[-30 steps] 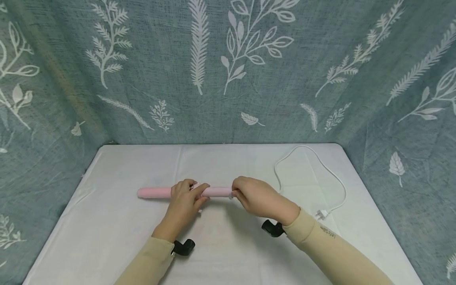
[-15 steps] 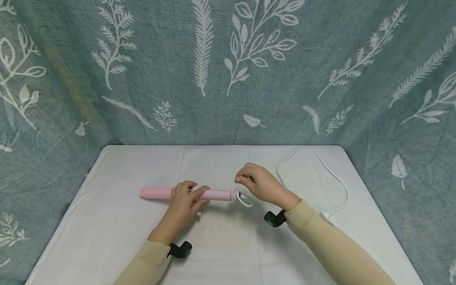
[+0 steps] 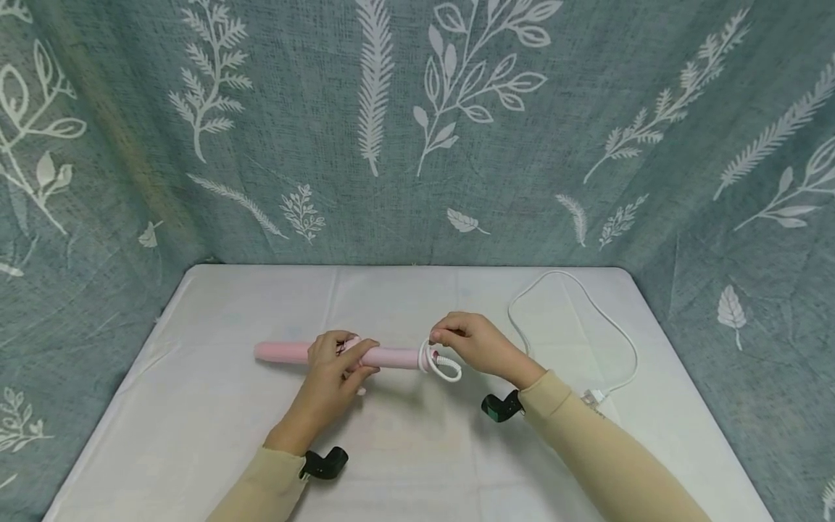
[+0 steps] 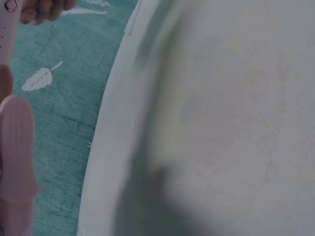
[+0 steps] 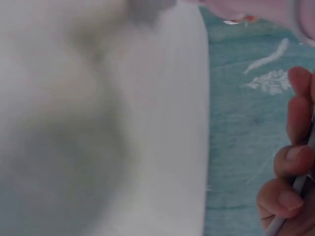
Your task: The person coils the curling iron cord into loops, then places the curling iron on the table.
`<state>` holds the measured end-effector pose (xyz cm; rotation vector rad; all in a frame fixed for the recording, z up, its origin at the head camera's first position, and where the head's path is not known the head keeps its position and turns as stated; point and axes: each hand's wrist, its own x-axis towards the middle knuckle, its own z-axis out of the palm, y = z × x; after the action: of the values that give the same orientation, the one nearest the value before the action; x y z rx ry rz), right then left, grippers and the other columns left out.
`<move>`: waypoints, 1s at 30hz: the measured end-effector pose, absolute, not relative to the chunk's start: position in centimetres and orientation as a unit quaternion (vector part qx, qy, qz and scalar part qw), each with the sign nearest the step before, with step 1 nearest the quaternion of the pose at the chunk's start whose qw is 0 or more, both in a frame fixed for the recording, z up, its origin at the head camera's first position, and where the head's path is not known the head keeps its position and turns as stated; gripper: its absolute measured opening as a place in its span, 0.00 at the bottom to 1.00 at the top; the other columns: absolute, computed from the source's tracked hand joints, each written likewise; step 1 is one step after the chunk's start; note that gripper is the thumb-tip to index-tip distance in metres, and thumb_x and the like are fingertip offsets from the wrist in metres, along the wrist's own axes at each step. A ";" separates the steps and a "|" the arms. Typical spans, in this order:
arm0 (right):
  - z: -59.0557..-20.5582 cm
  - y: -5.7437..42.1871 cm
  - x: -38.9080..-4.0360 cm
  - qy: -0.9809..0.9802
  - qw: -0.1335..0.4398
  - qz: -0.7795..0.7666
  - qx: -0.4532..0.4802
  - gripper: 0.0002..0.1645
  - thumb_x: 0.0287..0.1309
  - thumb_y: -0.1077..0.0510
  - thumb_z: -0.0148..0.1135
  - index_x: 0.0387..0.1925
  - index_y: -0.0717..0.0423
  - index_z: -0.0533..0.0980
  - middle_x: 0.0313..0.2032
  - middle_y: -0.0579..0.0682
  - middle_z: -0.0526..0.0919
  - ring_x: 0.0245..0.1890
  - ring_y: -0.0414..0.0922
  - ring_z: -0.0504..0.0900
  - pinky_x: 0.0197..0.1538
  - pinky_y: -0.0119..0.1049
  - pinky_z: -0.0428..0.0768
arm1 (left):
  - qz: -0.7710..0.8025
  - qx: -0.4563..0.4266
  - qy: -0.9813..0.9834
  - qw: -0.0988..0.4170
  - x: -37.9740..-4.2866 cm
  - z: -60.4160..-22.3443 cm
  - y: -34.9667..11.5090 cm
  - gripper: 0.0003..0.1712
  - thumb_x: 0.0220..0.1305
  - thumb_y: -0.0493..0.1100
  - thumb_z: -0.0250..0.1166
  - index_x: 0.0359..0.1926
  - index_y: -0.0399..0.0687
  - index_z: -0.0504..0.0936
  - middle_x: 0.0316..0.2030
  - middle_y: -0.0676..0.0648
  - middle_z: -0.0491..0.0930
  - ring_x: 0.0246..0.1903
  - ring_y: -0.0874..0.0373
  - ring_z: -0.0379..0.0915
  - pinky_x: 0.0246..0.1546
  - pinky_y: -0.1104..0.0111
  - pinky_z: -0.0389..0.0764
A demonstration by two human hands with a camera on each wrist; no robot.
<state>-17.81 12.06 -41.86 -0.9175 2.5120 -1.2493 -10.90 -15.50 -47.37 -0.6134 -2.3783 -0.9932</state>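
A pink curling iron (image 3: 391, 358) lies across the middle of the view, its long barrel end (image 3: 280, 352) pointing left. My left hand (image 3: 333, 370) grips it near the middle, thumb and fingers curled round it. In the left wrist view its pink clamp lever (image 4: 17, 147) shows at the left edge. The white power cord (image 3: 450, 373) loops round the handle's right end. My right hand (image 3: 479, 344) pinches this cord just above and right of that end. In the right wrist view the cord (image 5: 298, 184) runs across curled fingers (image 5: 293, 160).
The cord's far length (image 3: 607, 315) curves over the right side of the white-covered table (image 3: 215, 406), ending in a plug (image 3: 593, 396) beside the right sleeve. A green leaf-patterned curtain (image 3: 313, 130) stands behind and at both sides. Black cameras (image 3: 326, 462) sit on both wrists.
My right hand has risen from the handle's end, dipping slightly again, and draws the cord round it. A cord loop now shows there. My left hand keeps its hold.
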 end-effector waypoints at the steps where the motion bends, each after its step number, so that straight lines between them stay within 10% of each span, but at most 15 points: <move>1: -42.2 12.1 -17.7 0.847 0.097 -0.424 -0.305 0.11 0.67 0.48 0.56 0.36 0.45 0.83 0.33 0.40 0.81 0.34 0.41 0.77 0.39 0.37 0.77 | -0.360 -0.226 -0.869 0.251 -10.9 -47.2 -15.5 0.19 0.55 0.49 0.69 0.50 0.55 0.82 0.48 0.40 0.68 0.50 0.44 0.62 0.50 0.52 0.57; 6: -43.7 12.0 -17.0 0.843 0.095 -0.442 -0.292 0.11 0.69 0.50 0.55 0.39 0.45 0.83 0.35 0.38 0.83 0.31 0.39 0.77 0.36 0.36 0.76 | -0.365 -0.225 -0.863 0.269 -11.0 -46.3 -15.4 0.26 0.60 0.63 0.55 0.50 0.54 0.82 0.47 0.40 0.68 0.48 0.44 0.62 0.50 0.51 0.55; 15: -44.0 11.4 -16.1 0.863 0.047 -0.403 -0.302 0.10 0.70 0.57 0.54 0.38 0.52 0.82 0.24 0.40 0.81 0.24 0.37 0.73 0.29 0.33 0.71 | -0.356 -0.197 -0.874 0.265 -11.1 -45.2 -15.3 0.22 0.50 0.44 0.72 0.50 0.53 0.82 0.46 0.39 0.67 0.48 0.44 0.62 0.49 0.53 0.56; 30: -43.5 11.1 -14.9 0.884 0.033 -0.345 -0.315 0.13 0.69 0.53 0.55 0.38 0.57 0.82 0.21 0.39 0.76 0.18 0.34 0.67 0.23 0.30 0.69 | -0.336 -0.122 -0.913 0.198 -11.2 -44.8 -14.5 0.17 0.58 0.48 0.69 0.49 0.57 0.81 0.49 0.37 0.67 0.53 0.43 0.63 0.54 0.49 0.58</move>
<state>-14.87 11.08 -43.46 -0.9677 2.7185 -1.0614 -11.16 -14.50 -44.82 -0.3403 -2.5547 -0.9419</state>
